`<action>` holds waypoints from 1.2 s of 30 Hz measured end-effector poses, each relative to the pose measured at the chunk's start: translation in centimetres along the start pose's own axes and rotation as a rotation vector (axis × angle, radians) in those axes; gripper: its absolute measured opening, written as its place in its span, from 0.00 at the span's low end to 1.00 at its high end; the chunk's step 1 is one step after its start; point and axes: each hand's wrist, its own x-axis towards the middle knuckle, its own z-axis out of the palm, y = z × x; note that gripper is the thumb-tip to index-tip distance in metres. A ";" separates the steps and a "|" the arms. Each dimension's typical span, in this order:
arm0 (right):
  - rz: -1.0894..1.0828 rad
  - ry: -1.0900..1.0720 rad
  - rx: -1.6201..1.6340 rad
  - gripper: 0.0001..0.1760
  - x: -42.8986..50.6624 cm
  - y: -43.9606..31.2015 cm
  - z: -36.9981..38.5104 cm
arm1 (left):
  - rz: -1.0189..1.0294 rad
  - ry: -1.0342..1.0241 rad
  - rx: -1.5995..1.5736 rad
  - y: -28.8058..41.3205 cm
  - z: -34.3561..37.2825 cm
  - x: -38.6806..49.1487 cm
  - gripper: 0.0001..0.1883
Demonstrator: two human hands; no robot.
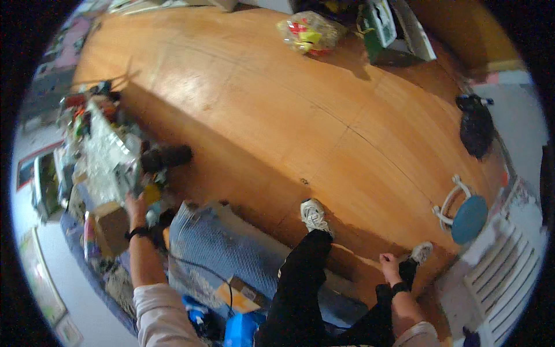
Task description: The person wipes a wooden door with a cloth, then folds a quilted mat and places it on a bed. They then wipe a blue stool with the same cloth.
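My left hand (137,204) is stretched out to the left, its fingers closed at the near end of a clear plastic bag (108,152). That bag is blurred, and what it contains cannot be made out. Right beside the hand stands a brown cardboard box (112,227). A cluttered heap of small goods lies around and beyond the bag. On the other side, my right hand (390,265) hangs low beside my leg with curled fingers, and nothing is visible in it.
A blue quilted couch cover (208,256) lies close by, with a blue box (243,329) near me. At right stand a blue-topped stool (469,220) and a black bag (477,130). Farther off are a filled plastic bag (310,34) and an open carton (390,54) on the wooden floor (260,108).
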 end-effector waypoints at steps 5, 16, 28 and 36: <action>0.088 -0.003 -0.014 0.10 0.7 0.3 0.9 | -0.117 0.196 0.507 -7.7 2.5 9.9 0.47; 0.355 -0.088 -0.053 0.15 2.3 8.2 2.9 | -0.117 -0.056 0.301 -7.0 1.4 7.6 0.18; 0.336 -0.390 1.323 0.23 -2.0 -7.4 4.2 | 0.201 -1.139 -0.532 31.1 15.4 -38.4 0.15; 0.287 -0.317 2.083 0.32 -4.8 6.1 -11.4 | 1.305 -1.617 -0.227 46.9 13.0 -68.5 0.16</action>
